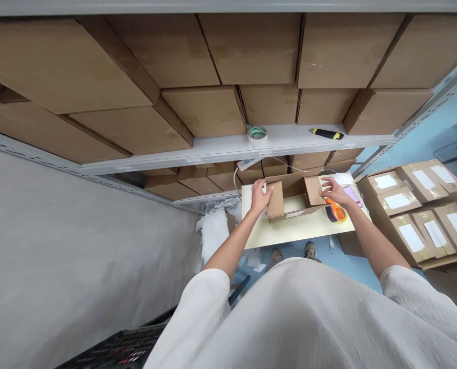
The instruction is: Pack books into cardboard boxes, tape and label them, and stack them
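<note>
An open cardboard box (295,209) lies on a pale yellow table, its two end flaps folded out. My left hand (260,197) is closed on the left flap, thumb over it. At the other end, my right hand (335,192) has its thumb and fingers at the edge of the right flap, gripping it loosely. Just below my right hand sits an orange tape dispenser (334,209) with a roll of tape. A phone (353,196) with a lit screen lies to the right of that hand.
Cardboard boxes (251,48) fill the shelf above the table (274,236). A tape roll (257,136) and a black-yellow utility knife (326,134) lie on the shelf's edge. Labelled boxes (410,237) are packed at right. White scraps (214,233) are heaped at left.
</note>
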Demonstrator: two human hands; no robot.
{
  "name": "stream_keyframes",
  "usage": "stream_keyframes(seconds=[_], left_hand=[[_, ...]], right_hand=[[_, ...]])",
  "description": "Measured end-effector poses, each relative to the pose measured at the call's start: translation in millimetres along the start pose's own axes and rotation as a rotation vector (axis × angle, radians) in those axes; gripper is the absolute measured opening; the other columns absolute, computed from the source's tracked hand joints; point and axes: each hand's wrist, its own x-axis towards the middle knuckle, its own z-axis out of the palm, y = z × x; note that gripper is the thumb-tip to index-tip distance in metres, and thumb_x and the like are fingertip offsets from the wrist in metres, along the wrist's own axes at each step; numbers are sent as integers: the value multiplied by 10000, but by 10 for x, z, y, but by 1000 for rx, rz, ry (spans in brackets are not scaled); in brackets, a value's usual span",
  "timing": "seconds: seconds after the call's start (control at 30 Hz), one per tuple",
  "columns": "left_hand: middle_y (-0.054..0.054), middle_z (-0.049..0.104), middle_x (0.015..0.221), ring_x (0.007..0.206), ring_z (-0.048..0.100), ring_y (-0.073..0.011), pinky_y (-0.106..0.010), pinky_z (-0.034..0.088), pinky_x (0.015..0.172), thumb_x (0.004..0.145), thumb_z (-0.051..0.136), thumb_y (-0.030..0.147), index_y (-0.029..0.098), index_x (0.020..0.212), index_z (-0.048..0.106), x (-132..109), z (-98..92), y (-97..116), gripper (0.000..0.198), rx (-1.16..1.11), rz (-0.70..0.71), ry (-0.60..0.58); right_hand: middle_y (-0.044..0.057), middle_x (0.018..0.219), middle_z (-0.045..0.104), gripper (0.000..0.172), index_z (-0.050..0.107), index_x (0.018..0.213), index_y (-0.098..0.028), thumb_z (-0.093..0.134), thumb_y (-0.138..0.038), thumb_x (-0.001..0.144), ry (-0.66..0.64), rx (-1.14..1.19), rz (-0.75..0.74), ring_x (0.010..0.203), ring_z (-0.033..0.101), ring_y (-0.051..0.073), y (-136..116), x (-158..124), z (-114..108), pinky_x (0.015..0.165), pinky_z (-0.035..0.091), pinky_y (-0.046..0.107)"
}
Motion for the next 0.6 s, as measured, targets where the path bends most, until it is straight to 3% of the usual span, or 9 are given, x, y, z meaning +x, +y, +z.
stream_keyframes(seconds=[0.1,0.23,0.3,0.43,0.6], left_hand=[[-113,649,1396,987,688,-230,-411,575,998,919,799,358,240,1317,704,3,-57,42,426,66,39,-19],[-82,666,1345,841,662,-201,-390,581,917,917,787,313,261,1297,711,-21,-110,143,391,132,84,-65],[-81,671,1346,837,669,-199,-391,584,929,926,754,283,261,1291,711,-33,-145,166,368,142,104,-85],[-99,683,1383,967,718,-214,-394,598,996,945,632,221,252,1240,735,-59,-240,113,313,79,140,-104],[-110,662,1555,1278,720,-246,-441,582,1154,933,517,236,249,1363,761,-164,-379,-39,494,-62,96,-251]], right_hand=[[117,1551,589,916,612,1510,-380,914,-388,646,-72,-5,-56,1184,678,300,-2,0,-42,868,672,445],[88,1773,398,1035,499,1633,-451,858,-335,669,-84,42,-110,1407,590,361,-29,-18,-23,951,665,491],[77,1775,405,979,535,1598,-447,844,-315,679,-87,62,-136,1422,588,356,-43,-20,-10,988,650,497],[70,1624,592,625,724,1328,-362,823,-319,712,-112,94,-168,1415,607,349,-57,-20,-25,1065,599,516],[85,1400,751,404,812,1176,-290,772,-440,803,-100,97,-63,1288,676,334,-67,-72,-69,1130,552,565]])
